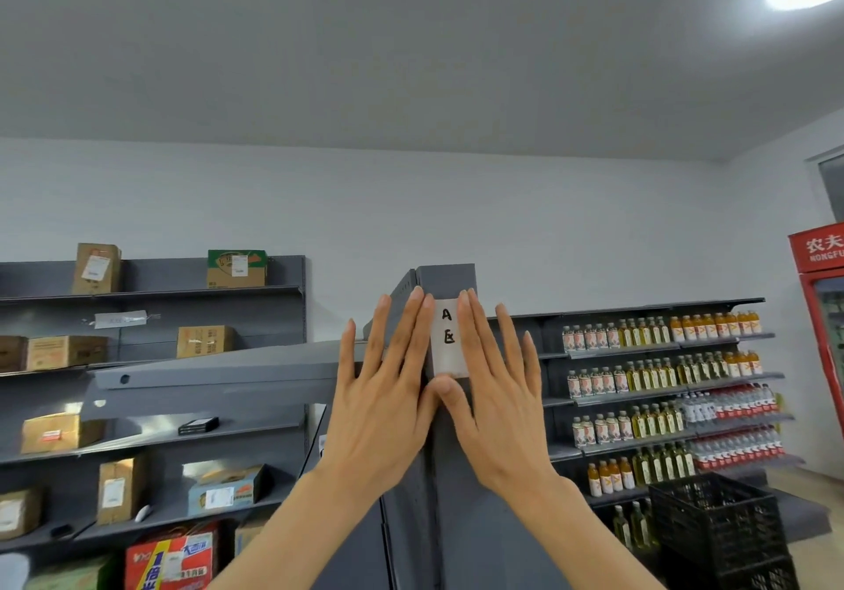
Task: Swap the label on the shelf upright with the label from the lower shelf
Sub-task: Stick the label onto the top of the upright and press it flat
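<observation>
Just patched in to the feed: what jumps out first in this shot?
Dead centre, the left hand and right hand lie flat on the grey shelf upright, flanking a white label handwritten with an "A". To the right, shelves of bottles; to the left, cardboard boxes.

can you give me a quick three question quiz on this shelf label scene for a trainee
1. True or false: the white paper label marked "A" sits on the grey metal shelf upright.
2. Multiple choice: where are the two hands? a) both flat against the upright, one on each side of the label; b) both in the black plastic crate; c) one holding a bottle.
3. Which thumb lies just below the label's lower edge?

Key:
1. True.
2. a: the left hand and right hand flank the label with fingers spread.
3. The right hand's thumb.
</observation>
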Tool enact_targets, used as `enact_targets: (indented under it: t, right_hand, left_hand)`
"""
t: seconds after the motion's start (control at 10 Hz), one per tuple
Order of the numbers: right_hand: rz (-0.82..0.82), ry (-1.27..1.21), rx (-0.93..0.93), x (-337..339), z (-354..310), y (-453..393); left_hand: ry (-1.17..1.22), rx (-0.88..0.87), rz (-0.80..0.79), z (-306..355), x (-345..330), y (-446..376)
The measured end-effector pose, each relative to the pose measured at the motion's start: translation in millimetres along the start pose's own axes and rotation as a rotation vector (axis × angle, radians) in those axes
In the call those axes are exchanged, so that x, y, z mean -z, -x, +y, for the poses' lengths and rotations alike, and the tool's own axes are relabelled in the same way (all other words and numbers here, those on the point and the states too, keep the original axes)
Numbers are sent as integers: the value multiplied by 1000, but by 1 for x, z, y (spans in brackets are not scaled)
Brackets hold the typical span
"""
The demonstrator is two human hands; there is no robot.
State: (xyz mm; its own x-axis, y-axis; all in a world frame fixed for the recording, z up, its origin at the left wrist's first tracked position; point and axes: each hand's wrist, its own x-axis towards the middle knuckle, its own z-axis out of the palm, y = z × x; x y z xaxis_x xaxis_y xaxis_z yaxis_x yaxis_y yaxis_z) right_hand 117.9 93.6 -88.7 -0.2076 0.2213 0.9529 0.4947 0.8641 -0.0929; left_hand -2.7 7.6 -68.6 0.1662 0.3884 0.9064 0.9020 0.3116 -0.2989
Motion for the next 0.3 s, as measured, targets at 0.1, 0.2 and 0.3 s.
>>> enact_targets:
  t: [0.1,0.2,0.3]
  right_hand:
    - [31,-32,-178,18,20,-7]
    - [100,2,-109,50,28,-18]
    - [249,-166,2,103,9,-35]
  left_hand:
    - [-42,-55,-17,-11,5,-1]
    - [-52,-123,-29,-25,8,-4]
    - [-20,-193,-16,-33,12,-8]
